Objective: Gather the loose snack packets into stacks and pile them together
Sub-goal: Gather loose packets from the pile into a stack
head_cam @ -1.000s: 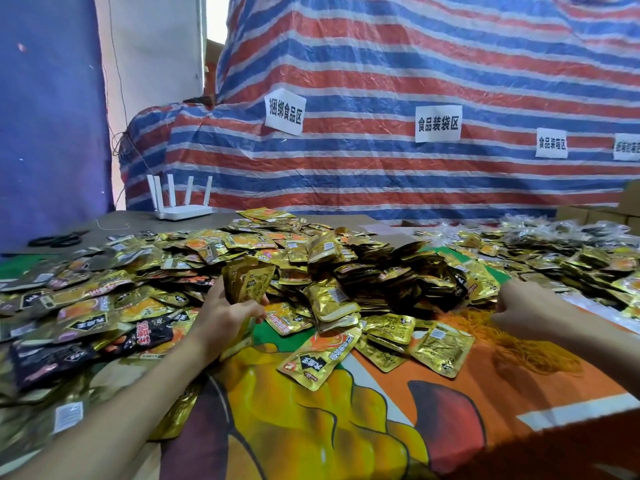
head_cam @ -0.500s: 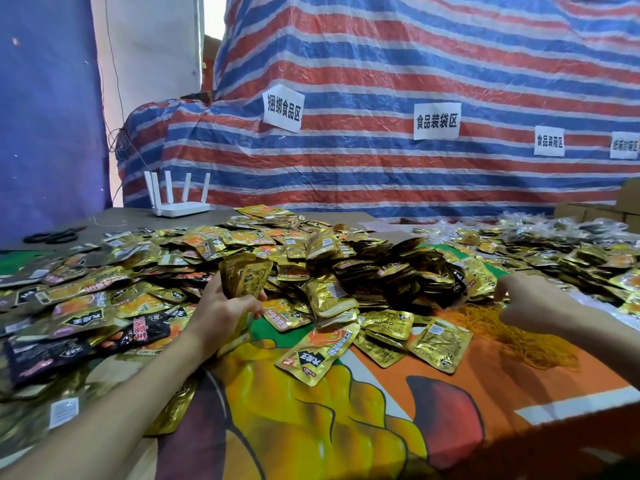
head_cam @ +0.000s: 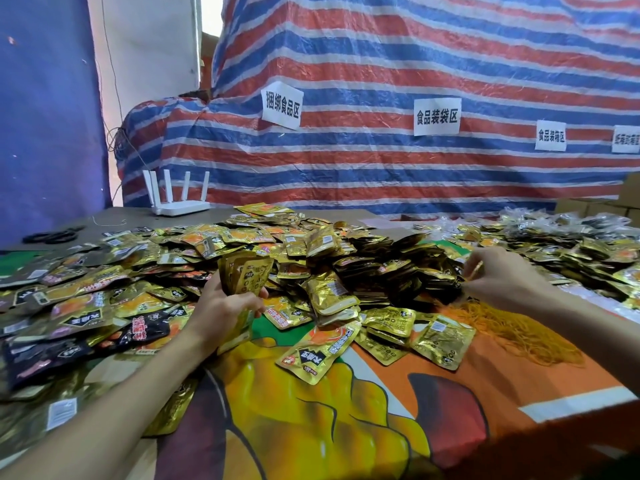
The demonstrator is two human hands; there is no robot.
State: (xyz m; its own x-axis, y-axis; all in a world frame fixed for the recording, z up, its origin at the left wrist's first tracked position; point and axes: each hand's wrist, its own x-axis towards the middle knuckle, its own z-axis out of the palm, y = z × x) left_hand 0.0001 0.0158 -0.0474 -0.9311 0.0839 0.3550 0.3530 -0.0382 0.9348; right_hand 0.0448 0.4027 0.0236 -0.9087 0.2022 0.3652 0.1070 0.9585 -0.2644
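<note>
Right grip (head_cam: 502, 278) now on rubber band (head_cam: 476, 269)

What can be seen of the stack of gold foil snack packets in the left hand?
The stack of gold foil snack packets is several flat, shiny pouches pressed face to face, upright and slightly fanned at the top. The front pouch shows dark print, too small to read. The left hand grips its lower part, fingers curled round it, hiding the bottom edges. It is in front of the heap of loose gold packets; contact with them cannot be told.
</note>
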